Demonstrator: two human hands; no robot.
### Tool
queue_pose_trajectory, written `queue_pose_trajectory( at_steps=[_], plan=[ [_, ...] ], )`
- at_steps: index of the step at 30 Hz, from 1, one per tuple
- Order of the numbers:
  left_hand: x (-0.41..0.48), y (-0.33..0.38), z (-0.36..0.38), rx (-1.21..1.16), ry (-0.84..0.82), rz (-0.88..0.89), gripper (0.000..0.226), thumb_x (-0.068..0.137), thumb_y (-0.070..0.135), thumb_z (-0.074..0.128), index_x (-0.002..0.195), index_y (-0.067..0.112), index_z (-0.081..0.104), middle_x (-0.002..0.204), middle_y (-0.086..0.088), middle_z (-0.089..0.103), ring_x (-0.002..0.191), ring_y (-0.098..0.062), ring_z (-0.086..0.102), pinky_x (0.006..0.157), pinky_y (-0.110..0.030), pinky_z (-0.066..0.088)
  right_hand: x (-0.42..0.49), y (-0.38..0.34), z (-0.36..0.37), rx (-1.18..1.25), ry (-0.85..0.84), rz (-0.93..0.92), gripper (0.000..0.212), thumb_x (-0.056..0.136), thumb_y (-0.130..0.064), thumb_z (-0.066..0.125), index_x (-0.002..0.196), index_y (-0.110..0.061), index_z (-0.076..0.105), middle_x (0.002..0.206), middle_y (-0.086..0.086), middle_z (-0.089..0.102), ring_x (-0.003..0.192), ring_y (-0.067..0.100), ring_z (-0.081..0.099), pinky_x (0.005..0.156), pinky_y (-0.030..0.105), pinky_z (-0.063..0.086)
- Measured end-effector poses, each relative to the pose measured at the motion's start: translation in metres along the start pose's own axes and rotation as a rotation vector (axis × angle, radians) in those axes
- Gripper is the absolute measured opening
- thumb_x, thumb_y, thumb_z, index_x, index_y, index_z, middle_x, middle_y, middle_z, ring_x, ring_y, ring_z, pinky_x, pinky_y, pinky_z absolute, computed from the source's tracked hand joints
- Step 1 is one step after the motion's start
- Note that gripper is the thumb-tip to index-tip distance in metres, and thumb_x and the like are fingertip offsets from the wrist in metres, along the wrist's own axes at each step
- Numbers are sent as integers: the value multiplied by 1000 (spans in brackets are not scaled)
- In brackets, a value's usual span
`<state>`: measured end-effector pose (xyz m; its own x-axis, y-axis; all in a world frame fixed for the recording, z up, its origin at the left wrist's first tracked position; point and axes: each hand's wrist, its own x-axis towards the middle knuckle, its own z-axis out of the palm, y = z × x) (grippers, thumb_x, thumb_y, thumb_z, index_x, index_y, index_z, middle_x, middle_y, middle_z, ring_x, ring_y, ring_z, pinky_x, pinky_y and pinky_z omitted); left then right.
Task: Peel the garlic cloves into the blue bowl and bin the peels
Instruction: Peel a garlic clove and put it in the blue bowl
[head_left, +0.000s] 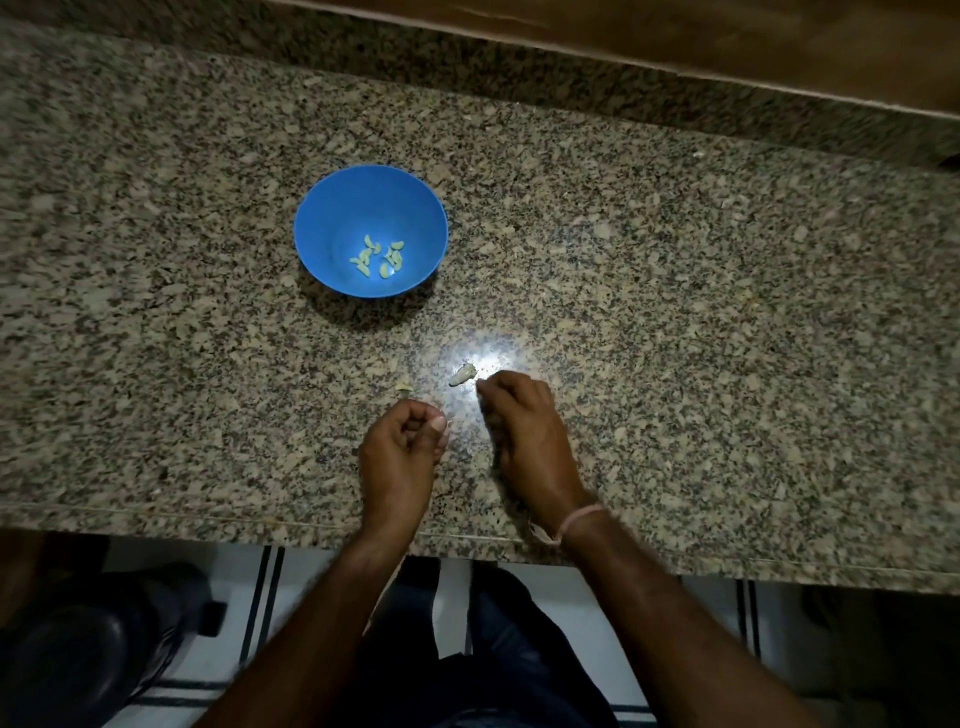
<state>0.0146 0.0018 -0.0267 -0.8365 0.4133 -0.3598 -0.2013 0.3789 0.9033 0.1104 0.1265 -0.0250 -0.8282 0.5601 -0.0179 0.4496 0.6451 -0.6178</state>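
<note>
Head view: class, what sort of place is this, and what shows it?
Probably a home kitchen: a speckled granite counter, a blue bowl holding peeled garlic cloves, and tiled floor below the counter's edge.

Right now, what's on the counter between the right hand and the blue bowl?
In the head view, one small pale garlic piece lies just beyond the right hand; past it, only bare granite counter up to the blue bowl.

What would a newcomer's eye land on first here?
The blue bowl, bright against the speckled granite counter, with pale peeled cloves in its bottom. Next, the left hand and right hand, fingers curled, near the front edge, beside one garlic piece lying in a white glare spot.
</note>
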Motion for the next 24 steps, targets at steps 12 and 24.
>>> queue_pose_trajectory(
  at_steps=[12, 24],
  plan=[
    [-24, -7, 8, -51, 208, -81, 14, 99, 5, 66, 87, 13, 67, 82, -5, 70, 65, -2, 67, 58, -17, 53, -33, -2, -4, 482, -46, 238, 10, 109, -20, 53, 106, -17, 61, 97, -13, 51, 90, 4, 57, 86, 25, 54],
    [-32, -16, 8, -106, 299, -150, 13, 98, 10, 67, 86, 15, 69, 73, -3, 69, 70, -18, 67, 69, -36, 59, -19, 7, -7, 129, -164, -22, 71, 86, -29, 83, 146, -13, 50, 133, -3, 46, 118, 9, 35, 93, 22, 40]
  ],
)
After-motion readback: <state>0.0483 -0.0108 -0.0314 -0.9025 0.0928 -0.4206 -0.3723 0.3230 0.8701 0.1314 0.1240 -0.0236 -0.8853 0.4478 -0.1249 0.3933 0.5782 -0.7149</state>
